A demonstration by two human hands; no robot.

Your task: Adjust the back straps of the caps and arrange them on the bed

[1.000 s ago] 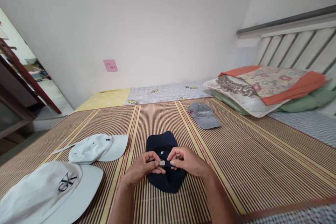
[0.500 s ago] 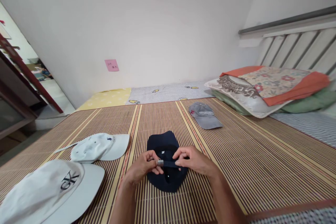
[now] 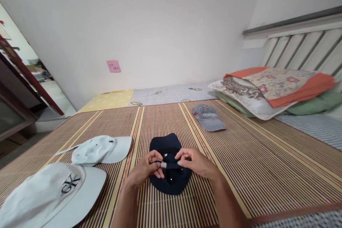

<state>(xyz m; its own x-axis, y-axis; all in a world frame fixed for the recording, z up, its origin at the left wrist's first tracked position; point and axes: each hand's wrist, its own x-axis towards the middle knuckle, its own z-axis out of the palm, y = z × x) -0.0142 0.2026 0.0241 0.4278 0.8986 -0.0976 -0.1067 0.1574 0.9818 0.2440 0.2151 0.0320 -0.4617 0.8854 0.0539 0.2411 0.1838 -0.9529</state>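
Observation:
A navy cap lies in front of me with its inside facing up. Its dark back strap stretches between my hands, with a silver metal buckle near its left end. My left hand pinches the strap at the buckle between thumb and fingers. At the strap's other end, my right hand pinches it the same way. Beyond the hands, a small pale label shows inside the cap.
Two white caps lie at the left, a smaller one behind a larger one. Farther back rests a grey cap. A striped bamboo mat covers the bed. Pillows are stacked at the right, by the headboard.
Both hands keep their grip on the strap and have shifted only slightly. The buckle has turned a little and sits slightly farther right. The other caps have not moved.

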